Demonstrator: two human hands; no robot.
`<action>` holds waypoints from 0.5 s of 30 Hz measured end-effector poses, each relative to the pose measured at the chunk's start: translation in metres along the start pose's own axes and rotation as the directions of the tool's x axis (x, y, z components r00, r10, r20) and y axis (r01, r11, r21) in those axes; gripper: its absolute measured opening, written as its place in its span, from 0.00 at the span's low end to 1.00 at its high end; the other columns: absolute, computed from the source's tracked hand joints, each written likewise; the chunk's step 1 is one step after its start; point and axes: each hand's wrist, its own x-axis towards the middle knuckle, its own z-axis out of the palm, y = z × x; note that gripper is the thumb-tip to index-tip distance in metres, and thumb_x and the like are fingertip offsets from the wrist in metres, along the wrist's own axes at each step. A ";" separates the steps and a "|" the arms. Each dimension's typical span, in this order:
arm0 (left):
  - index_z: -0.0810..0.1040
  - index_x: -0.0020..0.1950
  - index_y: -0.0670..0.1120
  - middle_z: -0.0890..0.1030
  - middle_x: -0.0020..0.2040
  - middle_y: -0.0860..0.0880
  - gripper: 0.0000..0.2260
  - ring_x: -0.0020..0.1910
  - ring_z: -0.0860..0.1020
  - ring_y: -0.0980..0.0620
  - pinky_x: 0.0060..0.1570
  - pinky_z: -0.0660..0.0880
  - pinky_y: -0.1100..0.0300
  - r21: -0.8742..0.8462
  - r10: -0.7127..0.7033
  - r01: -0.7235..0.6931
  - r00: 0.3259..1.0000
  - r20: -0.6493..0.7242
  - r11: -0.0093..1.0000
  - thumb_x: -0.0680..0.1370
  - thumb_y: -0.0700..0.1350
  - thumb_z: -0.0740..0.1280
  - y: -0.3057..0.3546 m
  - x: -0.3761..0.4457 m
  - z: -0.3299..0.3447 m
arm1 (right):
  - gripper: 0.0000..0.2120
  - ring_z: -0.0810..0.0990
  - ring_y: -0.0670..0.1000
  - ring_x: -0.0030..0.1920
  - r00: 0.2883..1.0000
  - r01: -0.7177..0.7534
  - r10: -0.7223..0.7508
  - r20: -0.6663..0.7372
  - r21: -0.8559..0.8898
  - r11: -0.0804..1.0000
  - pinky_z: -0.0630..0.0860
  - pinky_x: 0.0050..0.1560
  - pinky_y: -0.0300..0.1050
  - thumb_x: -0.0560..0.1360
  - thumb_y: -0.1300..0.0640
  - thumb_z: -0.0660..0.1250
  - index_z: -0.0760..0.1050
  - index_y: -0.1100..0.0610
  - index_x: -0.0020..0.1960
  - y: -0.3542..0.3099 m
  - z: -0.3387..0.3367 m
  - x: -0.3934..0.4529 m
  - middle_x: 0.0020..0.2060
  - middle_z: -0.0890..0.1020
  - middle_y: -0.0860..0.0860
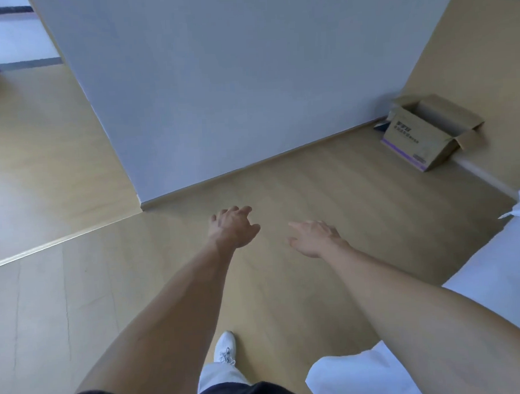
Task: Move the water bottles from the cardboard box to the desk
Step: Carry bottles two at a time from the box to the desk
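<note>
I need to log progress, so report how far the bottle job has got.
Done: nothing can be confirmed; no bottle and no desk shows in this view. The box sits open on the floor by the wall, and the part of its inside that shows looks empty. In hand: nothing; the left hand and right hand are both empty, fingers relaxed, held out over the floor short of the box. Left: cannot be judged from here.

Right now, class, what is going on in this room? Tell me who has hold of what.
A person stands on a wooden floor with both arms stretched out in front. The left hand and the right hand are open and hold nothing. An open cardboard box sits on the floor by the wall, ahead to the right and apart from both hands. No bottles or desk show.
</note>
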 end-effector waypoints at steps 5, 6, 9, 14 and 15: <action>0.64 0.77 0.56 0.71 0.73 0.49 0.26 0.72 0.68 0.45 0.69 0.62 0.48 0.047 0.089 -0.090 0.996 0.021 0.995 0.79 0.59 0.61 -0.003 0.106 -0.052 | 0.28 0.69 0.57 0.71 0.996 -0.087 0.089 -0.025 0.077 0.993 0.68 0.70 0.54 0.79 0.40 0.59 0.63 0.45 0.76 0.002 -0.052 0.072 0.73 0.71 0.53; 0.64 0.78 0.56 0.71 0.73 0.49 0.26 0.72 0.68 0.45 0.69 0.62 0.48 0.047 0.108 -0.109 0.994 0.027 0.993 0.79 0.59 0.61 0.000 0.127 -0.059 | 0.28 0.70 0.57 0.71 0.994 -0.098 0.102 -0.033 0.091 0.991 0.68 0.69 0.54 0.79 0.40 0.59 0.63 0.46 0.77 0.006 -0.060 0.084 0.72 0.71 0.54; 0.64 0.78 0.56 0.71 0.73 0.48 0.27 0.72 0.68 0.44 0.69 0.63 0.47 0.053 0.188 -0.192 0.980 0.065 0.980 0.79 0.59 0.61 0.024 0.177 -0.071 | 0.27 0.70 0.57 0.70 0.986 -0.163 0.167 -0.025 0.123 0.979 0.69 0.68 0.54 0.79 0.41 0.60 0.63 0.46 0.77 0.023 -0.076 0.112 0.71 0.72 0.55; 0.64 0.77 0.56 0.71 0.73 0.48 0.26 0.72 0.68 0.44 0.69 0.63 0.47 0.092 0.312 -0.325 0.941 0.131 0.941 0.79 0.59 0.61 0.086 0.253 -0.069 | 0.28 0.70 0.58 0.70 0.958 -0.280 0.286 -0.011 0.170 0.945 0.69 0.68 0.55 0.79 0.40 0.59 0.63 0.46 0.76 0.072 -0.095 0.163 0.71 0.71 0.56; 0.64 0.77 0.56 0.71 0.73 0.48 0.26 0.71 0.68 0.44 0.69 0.63 0.47 0.098 0.339 -0.353 0.931 0.134 0.930 0.79 0.59 0.61 0.099 0.267 -0.067 | 0.28 0.69 0.58 0.70 0.953 -0.295 0.302 -0.010 0.177 0.939 0.69 0.67 0.54 0.79 0.40 0.59 0.62 0.46 0.76 0.084 -0.097 0.174 0.71 0.71 0.56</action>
